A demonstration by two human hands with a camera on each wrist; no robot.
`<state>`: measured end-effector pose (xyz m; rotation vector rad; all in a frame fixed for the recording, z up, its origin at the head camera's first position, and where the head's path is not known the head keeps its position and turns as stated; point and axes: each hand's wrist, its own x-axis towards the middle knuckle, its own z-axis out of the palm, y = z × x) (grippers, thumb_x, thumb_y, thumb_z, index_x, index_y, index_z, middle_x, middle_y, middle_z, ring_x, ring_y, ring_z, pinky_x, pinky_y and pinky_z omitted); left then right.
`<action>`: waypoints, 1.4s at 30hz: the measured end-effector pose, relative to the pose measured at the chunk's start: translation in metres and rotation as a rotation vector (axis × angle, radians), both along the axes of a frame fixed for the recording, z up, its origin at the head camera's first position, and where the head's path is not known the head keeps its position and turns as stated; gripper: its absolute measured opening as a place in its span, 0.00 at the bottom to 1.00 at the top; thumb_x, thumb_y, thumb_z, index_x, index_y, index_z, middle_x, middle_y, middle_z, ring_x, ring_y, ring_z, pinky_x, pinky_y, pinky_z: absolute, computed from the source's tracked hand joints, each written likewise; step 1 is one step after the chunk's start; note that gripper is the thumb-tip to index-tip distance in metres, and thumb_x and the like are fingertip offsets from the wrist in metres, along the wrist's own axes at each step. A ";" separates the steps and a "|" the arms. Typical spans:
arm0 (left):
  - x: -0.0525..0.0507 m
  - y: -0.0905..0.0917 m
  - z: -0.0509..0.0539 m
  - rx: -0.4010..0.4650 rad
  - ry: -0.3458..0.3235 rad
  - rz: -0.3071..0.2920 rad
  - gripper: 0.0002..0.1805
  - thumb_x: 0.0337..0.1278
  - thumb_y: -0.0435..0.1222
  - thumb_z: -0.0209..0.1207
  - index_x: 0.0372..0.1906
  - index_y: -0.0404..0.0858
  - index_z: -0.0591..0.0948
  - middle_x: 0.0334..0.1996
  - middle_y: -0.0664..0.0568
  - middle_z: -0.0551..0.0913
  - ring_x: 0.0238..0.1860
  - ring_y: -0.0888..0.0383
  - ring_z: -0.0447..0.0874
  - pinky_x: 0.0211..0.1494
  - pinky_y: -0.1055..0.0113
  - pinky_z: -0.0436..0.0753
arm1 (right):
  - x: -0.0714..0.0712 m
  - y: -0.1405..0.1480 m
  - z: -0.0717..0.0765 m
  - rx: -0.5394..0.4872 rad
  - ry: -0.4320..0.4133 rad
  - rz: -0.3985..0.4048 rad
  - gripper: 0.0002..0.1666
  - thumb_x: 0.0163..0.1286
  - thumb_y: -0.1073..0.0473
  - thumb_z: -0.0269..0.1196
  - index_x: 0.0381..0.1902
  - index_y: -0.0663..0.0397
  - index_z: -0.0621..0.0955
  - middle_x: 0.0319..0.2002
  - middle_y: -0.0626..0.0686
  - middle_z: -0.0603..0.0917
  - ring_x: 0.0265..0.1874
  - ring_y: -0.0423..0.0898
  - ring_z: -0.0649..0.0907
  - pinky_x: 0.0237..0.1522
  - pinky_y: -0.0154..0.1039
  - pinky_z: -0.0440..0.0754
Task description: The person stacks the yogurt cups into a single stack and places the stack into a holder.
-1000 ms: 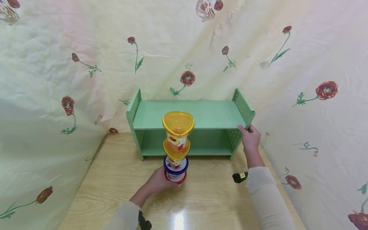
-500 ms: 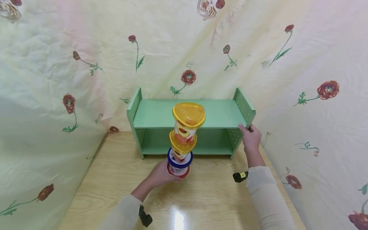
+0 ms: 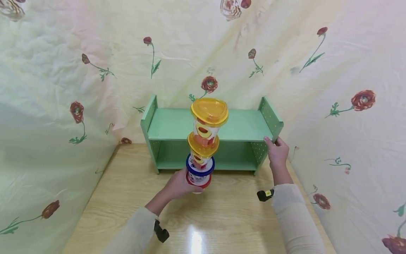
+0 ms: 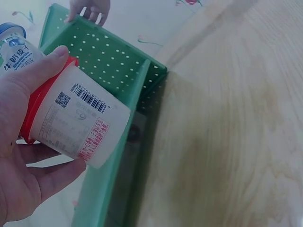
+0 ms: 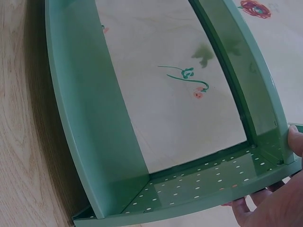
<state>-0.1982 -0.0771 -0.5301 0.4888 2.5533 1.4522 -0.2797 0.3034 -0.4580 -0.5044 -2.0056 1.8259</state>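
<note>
My left hand (image 3: 178, 184) holds up a stack of several lidded cups, gripping the bottom white tub (image 4: 80, 118) near its red lid (image 4: 41, 101). A blue-lidded cup (image 3: 200, 172) stands on that tub. Above it are two fruit-printed cups, the lower with a yellow lid (image 3: 203, 145), the upper topped by a rounded triangular yellow lid (image 3: 209, 110). The stack leans a little and hides part of the green two-tier shelf (image 3: 244, 123). My right hand (image 3: 277, 153) grips the shelf's right side panel (image 5: 227, 184), thumb at the upper board's front edge.
The shelf stands at the back of a wood-grain table (image 3: 222, 211), against a flower-printed cloth (image 3: 177, 53) that hangs behind and on both sides. Its side panels (image 3: 148, 114) rise above the upper board.
My left hand has carried the cup stack up and away from me, and slightly right, so it now overlaps more of the upper board. The right hand keeps its grip on the shelf.
</note>
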 end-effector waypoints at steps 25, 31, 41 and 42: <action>-0.011 0.005 0.049 -0.056 0.046 0.000 0.53 0.38 0.58 0.78 0.72 0.55 0.65 0.61 0.60 0.78 0.59 0.56 0.79 0.61 0.51 0.80 | -0.001 0.002 -0.001 0.079 -0.007 0.009 0.36 0.70 0.44 0.66 0.71 0.52 0.73 0.71 0.54 0.73 0.71 0.48 0.69 0.71 0.46 0.68; -0.012 0.008 0.060 -0.074 0.075 -0.010 0.52 0.38 0.60 0.77 0.70 0.54 0.66 0.59 0.60 0.80 0.57 0.57 0.80 0.59 0.53 0.82 | -0.002 0.004 -0.002 0.090 -0.015 0.019 0.37 0.70 0.43 0.66 0.72 0.51 0.73 0.71 0.54 0.73 0.70 0.49 0.71 0.69 0.46 0.70; -0.021 0.011 0.071 -0.081 0.107 -0.019 0.51 0.38 0.62 0.77 0.69 0.54 0.66 0.57 0.61 0.80 0.55 0.57 0.80 0.57 0.53 0.83 | 0.000 0.002 -0.001 0.098 -0.008 0.036 0.37 0.70 0.43 0.66 0.71 0.53 0.73 0.71 0.56 0.72 0.70 0.51 0.71 0.69 0.47 0.71; -0.022 0.011 0.073 -0.083 0.107 -0.015 0.51 0.38 0.61 0.77 0.69 0.54 0.66 0.57 0.61 0.80 0.55 0.57 0.80 0.56 0.53 0.83 | 0.000 0.002 -0.001 0.099 -0.010 0.036 0.37 0.70 0.43 0.66 0.71 0.53 0.73 0.71 0.56 0.72 0.70 0.51 0.71 0.69 0.47 0.71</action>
